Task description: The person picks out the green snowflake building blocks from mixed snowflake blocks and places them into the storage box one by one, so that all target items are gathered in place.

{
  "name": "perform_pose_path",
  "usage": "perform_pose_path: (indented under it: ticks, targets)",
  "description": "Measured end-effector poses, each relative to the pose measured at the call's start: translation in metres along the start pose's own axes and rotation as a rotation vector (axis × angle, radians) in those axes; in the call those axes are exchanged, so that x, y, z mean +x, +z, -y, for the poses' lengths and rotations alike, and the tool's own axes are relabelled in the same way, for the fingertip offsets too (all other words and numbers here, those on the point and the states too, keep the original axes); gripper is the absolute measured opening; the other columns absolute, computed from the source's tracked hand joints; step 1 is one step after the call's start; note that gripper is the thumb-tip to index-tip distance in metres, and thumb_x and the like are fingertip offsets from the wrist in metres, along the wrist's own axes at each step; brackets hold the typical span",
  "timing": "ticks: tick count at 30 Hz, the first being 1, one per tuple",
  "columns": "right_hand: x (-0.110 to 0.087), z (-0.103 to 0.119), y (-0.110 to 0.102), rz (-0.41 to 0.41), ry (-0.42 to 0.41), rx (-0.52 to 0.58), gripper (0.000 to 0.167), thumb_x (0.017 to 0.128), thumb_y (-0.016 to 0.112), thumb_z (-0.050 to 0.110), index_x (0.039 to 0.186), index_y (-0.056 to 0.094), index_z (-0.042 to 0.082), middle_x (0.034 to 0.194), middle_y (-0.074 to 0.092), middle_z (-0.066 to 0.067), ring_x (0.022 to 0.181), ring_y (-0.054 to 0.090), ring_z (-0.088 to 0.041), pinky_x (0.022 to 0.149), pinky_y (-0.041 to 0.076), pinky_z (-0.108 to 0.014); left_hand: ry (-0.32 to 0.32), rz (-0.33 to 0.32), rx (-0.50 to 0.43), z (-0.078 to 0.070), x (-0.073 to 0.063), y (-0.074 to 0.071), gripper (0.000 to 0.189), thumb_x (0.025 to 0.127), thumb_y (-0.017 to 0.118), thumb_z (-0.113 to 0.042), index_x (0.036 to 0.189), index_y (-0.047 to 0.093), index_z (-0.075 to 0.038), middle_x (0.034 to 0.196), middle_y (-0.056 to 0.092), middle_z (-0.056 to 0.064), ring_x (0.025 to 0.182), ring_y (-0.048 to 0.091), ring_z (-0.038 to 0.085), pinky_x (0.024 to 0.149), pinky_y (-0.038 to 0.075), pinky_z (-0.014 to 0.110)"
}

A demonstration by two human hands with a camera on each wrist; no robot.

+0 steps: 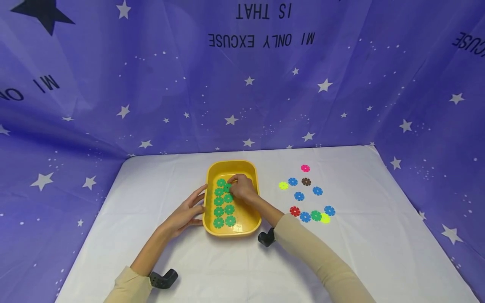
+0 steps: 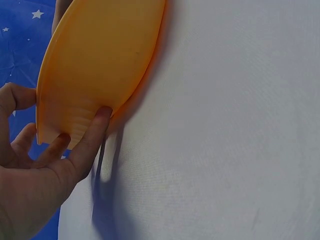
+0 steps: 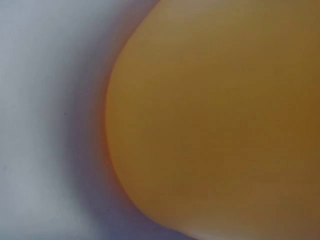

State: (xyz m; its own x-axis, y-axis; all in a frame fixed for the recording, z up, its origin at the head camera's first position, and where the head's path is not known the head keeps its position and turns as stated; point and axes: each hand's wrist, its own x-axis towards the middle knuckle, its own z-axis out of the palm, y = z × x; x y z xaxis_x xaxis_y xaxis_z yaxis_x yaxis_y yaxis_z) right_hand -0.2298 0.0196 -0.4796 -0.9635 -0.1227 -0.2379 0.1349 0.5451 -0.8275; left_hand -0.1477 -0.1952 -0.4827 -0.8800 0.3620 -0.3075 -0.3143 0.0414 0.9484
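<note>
A yellow plastic tray [image 1: 231, 232] stands on the white cloth, with several green notched plastic discs [image 1: 218, 211] laid flat in two columns inside it. From the left, my left hand [image 1: 184, 215] touches the tray's outer side with spread fingers; the left wrist view shows the fingertips against the tray wall [image 2: 105, 55]. My right hand [image 1: 242, 188] reaches over the tray's right rim and pinches a green disc [image 1: 227, 187] near the top of the right column. In the right wrist view only the blurred tray side [image 3: 210, 120] and cloth show; that hand is hidden there.
Right of the tray lie loose discs: a pink one [image 1: 305, 168], a brown one [image 1: 306, 182], a red one [image 1: 294, 211], a green one [image 1: 316, 216], two yellow and several blue. A purple star-printed curtain [image 1: 212, 92] stands behind the table [image 1: 363, 252].
</note>
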Motion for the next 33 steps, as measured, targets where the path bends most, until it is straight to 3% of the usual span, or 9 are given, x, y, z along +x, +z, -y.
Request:
perform_pose_path:
  ticks: [7,11,15,21,28,33]
  targets:
    - [-0.003,0.001,-0.002,-0.011,-0.037,-0.022,0.028,0.084,0.066,-0.003,0.111,0.072,0.002,0.088,0.067,-0.007,0.067,0.051,-0.016,0.052,0.041,-0.022,0.005,0.007,0.010,0.001,0.000,-0.001,0.080,0.094,0.053,-0.007,0.161,0.018,-0.029,0.164,0.011,0.016,0.128,0.046,0.043,0.085,0.056,0.048]
    - [-0.007,0.006,-0.009,-0.005,-0.065,-0.013,0.027,0.087,0.065,0.001,0.114,0.070,0.002,0.087,0.067,-0.007,0.064,0.051,-0.015,0.054,0.040,-0.022,0.003,0.010,0.009,0.001,0.000,-0.001,0.080,0.093,0.054,-0.007,0.161,0.017,-0.029,0.164,0.010,0.016,0.130,0.044,0.044,0.086,0.055,0.049]
    - [-0.016,0.015,-0.022,0.020,-0.114,0.007,0.026,0.091,0.067,0.007,0.116,0.069,0.002,0.083,0.065,-0.005,0.068,0.062,-0.020,0.057,0.045,-0.023,0.003,0.007,0.005,0.001,0.000,-0.001,0.080,0.093,0.054,-0.007,0.161,0.017,-0.028,0.164,0.010,0.017,0.130,0.044,0.045,0.087,0.055,0.049]
    - [-0.037,0.020,-0.048,0.023,-0.179,0.038,0.019,0.093,0.069,0.011,0.111,0.071,0.006,0.092,0.068,-0.005,0.085,0.069,-0.032,0.065,0.054,-0.027,0.008,0.015,-0.007,0.001,0.001,-0.001,0.081,0.093,0.054,-0.006,0.161,0.018,-0.028,0.164,0.011,0.015,0.131,0.043,0.045,0.086,0.055,0.050]
    - [-0.060,0.010,-0.089,0.028,-0.212,0.058,0.018,0.094,0.069,0.011,0.111,0.071,0.008,0.093,0.068,-0.004,0.083,0.065,-0.025,0.070,0.057,-0.032,0.010,0.023,-0.005,0.002,0.001,-0.001,0.080,0.094,0.054,-0.005,0.161,0.017,-0.028,0.165,0.010,0.015,0.132,0.042,0.046,0.087,0.055,0.050]
    - [-0.076,-0.008,-0.124,0.014,-0.231,0.083,0.020,0.095,0.067,0.012,0.113,0.070,0.006,0.099,0.069,-0.007,0.089,0.066,-0.027,0.074,0.057,-0.033,0.007,0.015,0.003,0.001,0.001,-0.001,0.080,0.094,0.054,-0.006,0.161,0.018,-0.028,0.165,0.010,0.015,0.131,0.043,0.046,0.087,0.055,0.050]
